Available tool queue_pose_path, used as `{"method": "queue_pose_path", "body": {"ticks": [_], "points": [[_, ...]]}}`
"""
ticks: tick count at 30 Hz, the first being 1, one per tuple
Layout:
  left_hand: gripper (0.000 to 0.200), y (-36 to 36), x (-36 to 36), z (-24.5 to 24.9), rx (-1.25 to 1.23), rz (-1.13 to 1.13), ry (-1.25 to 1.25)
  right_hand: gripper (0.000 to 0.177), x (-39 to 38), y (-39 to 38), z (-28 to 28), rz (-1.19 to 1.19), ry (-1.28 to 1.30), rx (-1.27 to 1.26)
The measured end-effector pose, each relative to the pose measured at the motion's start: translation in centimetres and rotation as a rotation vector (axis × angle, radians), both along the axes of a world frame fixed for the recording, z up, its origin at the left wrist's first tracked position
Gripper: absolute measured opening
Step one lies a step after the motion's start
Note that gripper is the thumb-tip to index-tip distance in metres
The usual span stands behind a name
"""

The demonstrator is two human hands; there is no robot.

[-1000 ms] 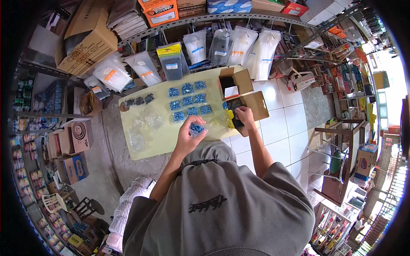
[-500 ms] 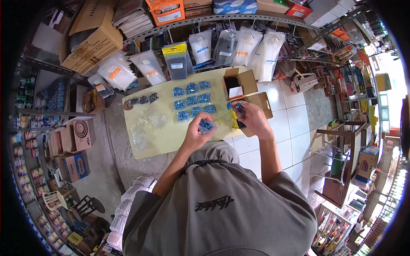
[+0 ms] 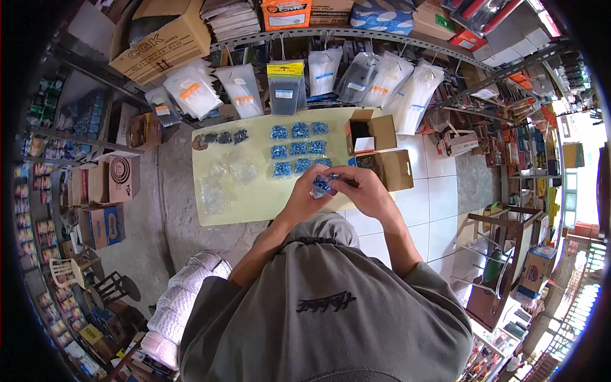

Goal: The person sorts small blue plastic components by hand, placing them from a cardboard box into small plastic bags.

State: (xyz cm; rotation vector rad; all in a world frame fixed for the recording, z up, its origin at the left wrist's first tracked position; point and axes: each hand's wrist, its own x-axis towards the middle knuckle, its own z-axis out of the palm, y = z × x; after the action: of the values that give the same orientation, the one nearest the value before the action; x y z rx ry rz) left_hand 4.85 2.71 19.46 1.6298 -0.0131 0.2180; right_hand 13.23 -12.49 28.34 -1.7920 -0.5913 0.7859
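Note:
My left hand [image 3: 304, 198] is closed around a small clear plastic bag [image 3: 321, 186] of shiny blue pieces, held above the near edge of the table. The fingers of my right hand [image 3: 368, 192] are pinched together at the top of this bag; something dark shows at the fingertips, too small to name. Just beyond my hands, several filled bags of blue pieces [image 3: 298, 150] lie in rows on the pale yellow table [image 3: 254, 207]. To the right, an open cardboard box [image 3: 400, 167] with dark small contents stands near my right hand.
A second open box [image 3: 375, 132] sits behind the first. Clear plastic bags [image 3: 213, 194] and small bags of dark pieces [image 3: 224, 137] lie on the table's left side. Packs of cable ties [image 3: 286, 89] hang from the shelf behind. A wooden table frame [image 3: 503, 254] stands at right.
My right hand has come left from beside the boxes to the bag in my left hand. My left hand has shifted slightly right and up. The camera view has shifted.

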Motion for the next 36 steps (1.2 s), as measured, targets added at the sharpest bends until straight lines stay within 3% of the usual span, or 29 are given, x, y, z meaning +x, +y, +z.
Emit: {"method": "queue_pose_path", "body": {"ticks": [7,12,18,32,34,36], "points": [[0.039,0.0,0.2,-0.3,0.041,0.020,-0.091,0.022,-0.6,0.6,0.9,0.033,-0.133,-0.106],[0.034,0.1,0.3,0.3,0.054,0.062,-0.155,0.023,-0.4,0.2,-0.5,0.024,-0.067,-0.059],[0.031,0.5,0.0,0.4,-0.074,-0.006,-0.050,0.023,0.1,0.1,0.6,0.077,0.025,-0.105],[0.035,0.3,0.5,-0.5,0.021,0.037,-0.126,0.025,0.0,0.5,0.4,0.010,-0.060,-0.039],[0.036,0.4,0.5,-0.5,0.017,0.050,-0.157,0.024,0.1,0.4,0.9,-0.006,-0.076,-0.132],[0.036,0.6,0.4,0.0,0.014,0.023,-0.045,0.024,0.1,0.4,1.2,-0.009,-0.085,-0.160]]}}
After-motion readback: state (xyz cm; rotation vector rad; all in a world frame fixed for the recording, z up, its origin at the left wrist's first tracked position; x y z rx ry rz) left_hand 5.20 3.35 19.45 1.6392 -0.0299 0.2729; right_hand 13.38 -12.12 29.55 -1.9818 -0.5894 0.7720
